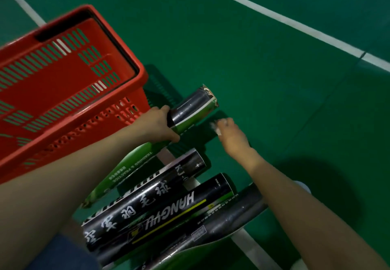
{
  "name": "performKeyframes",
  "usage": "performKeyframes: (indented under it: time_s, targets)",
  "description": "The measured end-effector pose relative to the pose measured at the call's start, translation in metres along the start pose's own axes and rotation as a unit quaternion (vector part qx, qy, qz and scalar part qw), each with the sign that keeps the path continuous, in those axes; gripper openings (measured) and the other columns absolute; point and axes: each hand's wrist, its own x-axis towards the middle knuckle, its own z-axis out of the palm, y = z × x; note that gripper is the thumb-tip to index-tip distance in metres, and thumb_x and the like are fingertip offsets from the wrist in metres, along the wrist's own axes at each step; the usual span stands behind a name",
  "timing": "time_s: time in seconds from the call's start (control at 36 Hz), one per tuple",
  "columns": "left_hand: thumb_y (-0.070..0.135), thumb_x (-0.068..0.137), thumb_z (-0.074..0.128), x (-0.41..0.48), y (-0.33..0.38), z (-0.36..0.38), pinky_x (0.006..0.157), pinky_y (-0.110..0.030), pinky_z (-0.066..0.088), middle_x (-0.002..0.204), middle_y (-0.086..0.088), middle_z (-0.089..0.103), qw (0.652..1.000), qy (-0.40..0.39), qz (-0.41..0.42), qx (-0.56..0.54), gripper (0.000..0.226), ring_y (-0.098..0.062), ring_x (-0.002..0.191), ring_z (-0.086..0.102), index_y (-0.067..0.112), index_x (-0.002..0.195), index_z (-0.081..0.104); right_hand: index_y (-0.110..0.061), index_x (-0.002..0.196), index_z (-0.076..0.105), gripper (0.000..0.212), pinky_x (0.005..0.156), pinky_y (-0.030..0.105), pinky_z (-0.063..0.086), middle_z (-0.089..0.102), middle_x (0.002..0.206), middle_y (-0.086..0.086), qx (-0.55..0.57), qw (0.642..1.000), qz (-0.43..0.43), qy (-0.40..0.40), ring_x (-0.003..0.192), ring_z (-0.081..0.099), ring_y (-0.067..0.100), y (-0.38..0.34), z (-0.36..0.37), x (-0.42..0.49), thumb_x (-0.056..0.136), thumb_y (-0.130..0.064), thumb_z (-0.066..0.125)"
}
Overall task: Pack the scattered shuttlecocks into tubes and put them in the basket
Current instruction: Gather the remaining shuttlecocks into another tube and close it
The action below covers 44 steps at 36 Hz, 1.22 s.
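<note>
step: loading tube | my left hand (157,122) gripped green tube (190,112) beside basket (118,113) | right hand (229,131) pinched shuttlecock (215,126) (blurred) nr tube | next: line up w/ mouth, push in

A badminton court: green floor (253,58) with white boundary lines (295,24).

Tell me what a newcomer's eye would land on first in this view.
The red basket at upper left stands out against the green court floor, and nothing shows inside it. At center, the left hand grips a green and black tube while the right hand holds something small and white beside it, likely a shuttlecock. Several black tubes lie side by side below.
</note>
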Motion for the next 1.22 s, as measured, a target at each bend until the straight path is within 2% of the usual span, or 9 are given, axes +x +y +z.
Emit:
performKeyframes:
  time_s: [0.06, 0.17, 0.36, 0.47, 0.64, 0.81, 0.89, 1.11, 1.22]
  targets:
    - [0.039, 0.069, 0.078, 0.001, 0.003, 0.003, 0.064, -0.031, 0.042, 0.102, -0.009, 0.050, 1.000, -0.014, 0.009, 0.000, 0.069, -0.026, 0.087, 0.054, 0.014, 0.122, 0.043, -0.003, 0.121, 0.050, 0.028, 0.082, 0.039, 0.049, 0.038, 0.131, 0.014, 0.088, 0.993, 0.058, 0.061, 0.096, 0.053, 0.030, 0.014, -0.006, -0.013, 0.094, -0.010, 0.051]
    - [0.038, 0.069, 0.078, 0.003, 0.019, 0.012, 0.068, -0.032, 0.045, 0.109, -0.008, 0.046, 0.998, -0.050, 0.037, 0.014, 0.079, -0.025, 0.092, 0.053, 0.015, 0.132, 0.036, 0.001, 0.108, 0.060, 0.027, 0.099, 0.034, 0.033, 0.042, 0.128, 0.014, 0.201, 0.951, 0.173, 0.156, 0.117, 0.040, 0.031, 0.044, -0.025, -0.044, 0.093, -0.021, 0.059]
    - [0.038, 0.068, 0.079, 0.003, 0.068, 0.029, 0.087, -0.041, 0.049, 0.117, -0.007, 0.045, 0.990, -0.067, 0.122, 0.038, 0.083, -0.027, 0.100, 0.052, 0.017, 0.135, 0.035, -0.008, 0.087, 0.056, 0.015, 0.082, 0.020, 0.031, 0.047, 0.108, 0.010, 0.288, 0.862, 0.158, 0.385, 0.101, 0.043, 0.024, 0.071, -0.075, -0.109, 0.089, -0.020, 0.065]
    - [0.039, 0.066, 0.079, 0.004, 0.097, 0.036, 0.086, -0.040, 0.048, 0.114, -0.006, 0.046, 0.980, -0.063, 0.184, 0.047, 0.083, -0.026, 0.099, 0.051, 0.020, 0.134, 0.036, -0.009, 0.093, 0.059, 0.012, 0.082, 0.005, 0.036, 0.046, 0.110, 0.000, 0.314, 0.851, 0.140, 0.397, 0.102, 0.051, 0.023, 0.075, -0.097, -0.133, 0.087, -0.016, 0.067]
    - [0.035, 0.063, 0.081, 0.006, 0.128, 0.048, 0.086, -0.035, 0.047, 0.113, -0.003, 0.047, 0.964, -0.052, 0.258, 0.047, 0.087, -0.023, 0.098, 0.050, 0.021, 0.136, 0.036, -0.016, 0.082, 0.053, 0.013, 0.093, 0.025, 0.039, 0.040, 0.109, -0.003, 0.269, 0.874, 0.118, 0.387, 0.105, 0.047, 0.019, 0.073, -0.105, -0.158, 0.087, -0.025, 0.061]
    - [0.045, 0.056, 0.078, 0.010, 0.144, 0.053, 0.084, -0.037, 0.048, 0.108, 0.000, 0.045, 0.957, -0.038, 0.286, 0.024, 0.094, -0.022, 0.095, 0.050, 0.022, 0.137, 0.036, -0.021, 0.101, 0.052, 0.005, 0.072, 0.019, 0.039, 0.056, 0.092, -0.010, 0.341, 0.877, 0.109, 0.321, 0.085, 0.055, 0.009, 0.067, -0.112, -0.178, 0.099, -0.019, 0.048]
    - [0.051, 0.048, 0.068, 0.010, 0.148, 0.053, 0.083, -0.037, 0.049, 0.107, 0.000, 0.046, 0.956, -0.025, 0.291, 0.019, 0.098, -0.023, 0.094, 0.051, 0.022, 0.137, 0.037, -0.021, 0.114, 0.042, 0.015, 0.071, 0.007, 0.043, 0.058, 0.094, -0.020, 0.409, 0.856, 0.087, 0.304, 0.082, 0.058, -0.007, 0.066, -0.113, -0.182, 0.100, -0.019, 0.044]
    - [0.054, 0.049, 0.066, 0.006, 0.155, 0.055, 0.079, -0.039, 0.050, 0.100, 0.004, 0.045, 0.949, -0.006, 0.313, 0.018, 0.094, -0.021, 0.090, 0.053, 0.025, 0.134, 0.039, -0.025, 0.128, 0.032, 0.050, 0.092, 0.017, 0.045, 0.056, 0.122, 0.001, 0.434, 0.861, 0.079, 0.252, 0.108, 0.057, 0.002, 0.073, -0.113, -0.182, 0.089, -0.029, 0.064]
    - [0.055, 0.047, 0.065, 0.005, 0.157, 0.054, 0.078, -0.039, 0.050, 0.098, 0.006, 0.043, 0.951, 0.005, 0.310, 0.013, 0.092, -0.020, 0.088, 0.053, 0.026, 0.132, 0.041, -0.020, 0.130, 0.031, 0.052, 0.082, -0.001, 0.035, 0.050, 0.119, -0.014, 0.435, 0.866, 0.072, 0.235, 0.103, 0.046, -0.023, 0.068, -0.113, -0.180, 0.090, -0.017, 0.064]
